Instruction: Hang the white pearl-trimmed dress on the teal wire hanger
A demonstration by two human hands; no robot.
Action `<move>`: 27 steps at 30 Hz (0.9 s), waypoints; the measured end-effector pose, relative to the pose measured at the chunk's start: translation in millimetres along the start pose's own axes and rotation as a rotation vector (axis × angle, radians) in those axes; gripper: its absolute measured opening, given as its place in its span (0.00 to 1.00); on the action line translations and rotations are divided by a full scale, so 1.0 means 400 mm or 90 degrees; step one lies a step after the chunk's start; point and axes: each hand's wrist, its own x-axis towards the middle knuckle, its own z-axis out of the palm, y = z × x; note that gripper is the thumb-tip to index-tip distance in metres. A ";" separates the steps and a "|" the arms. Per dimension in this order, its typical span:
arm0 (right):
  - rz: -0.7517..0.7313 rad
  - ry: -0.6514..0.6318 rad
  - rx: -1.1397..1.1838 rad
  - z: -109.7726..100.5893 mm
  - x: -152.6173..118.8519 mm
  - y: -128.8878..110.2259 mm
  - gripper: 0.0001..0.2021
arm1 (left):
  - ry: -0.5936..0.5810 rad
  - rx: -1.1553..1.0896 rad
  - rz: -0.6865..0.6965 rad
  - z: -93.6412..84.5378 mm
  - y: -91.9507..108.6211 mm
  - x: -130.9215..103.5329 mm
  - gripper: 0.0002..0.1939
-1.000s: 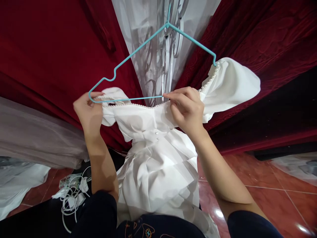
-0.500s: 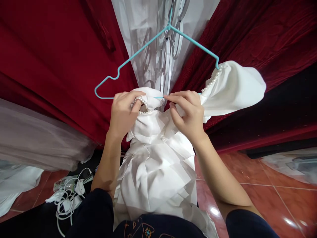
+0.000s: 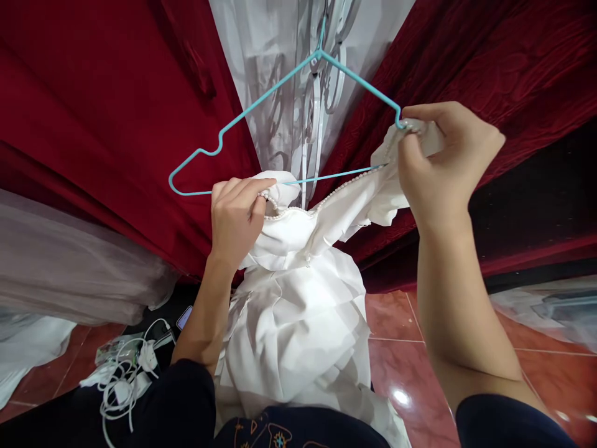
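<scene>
A light blue hanger (image 3: 268, 93) hangs at the centre, its hook up on a white metal frame. From its right side a white dress (image 3: 298, 323) with pearl-beaded edges hangs down toward my body. My left hand (image 3: 237, 214) is closed on the dress's left beaded shoulder part, beside the hanger's bottom bar. At the hanger's right notch, my right hand (image 3: 441, 162) pinches the other beaded shoulder edge between thumb and fingers. The hanger's left arm carries no cloth.
Dark red curtains (image 3: 116, 93) flank the white metal frame (image 3: 313, 118). Tangled white cables (image 3: 124, 389) and a phone (image 3: 185, 318) lie at the lower left. Pale tulle (image 3: 79, 255) hangs at the left, above red floor tiles (image 3: 396, 317).
My right hand has moved right and up from the middle of the bottom bar to the hanger's right notch. The right sleeve has drawn in under it, uncovering more of the bar.
</scene>
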 end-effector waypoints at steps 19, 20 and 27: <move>0.378 -0.036 -0.290 -0.113 -0.033 0.145 0.11 | 0.003 -0.106 -0.028 0.009 0.005 0.004 0.18; 0.393 -0.043 -0.288 -0.120 -0.037 0.147 0.10 | -0.002 -0.124 -0.035 0.012 0.010 0.004 0.18; -0.070 -0.005 0.007 -0.129 -0.116 0.081 0.13 | -0.025 -0.106 -0.041 0.028 0.020 0.003 0.19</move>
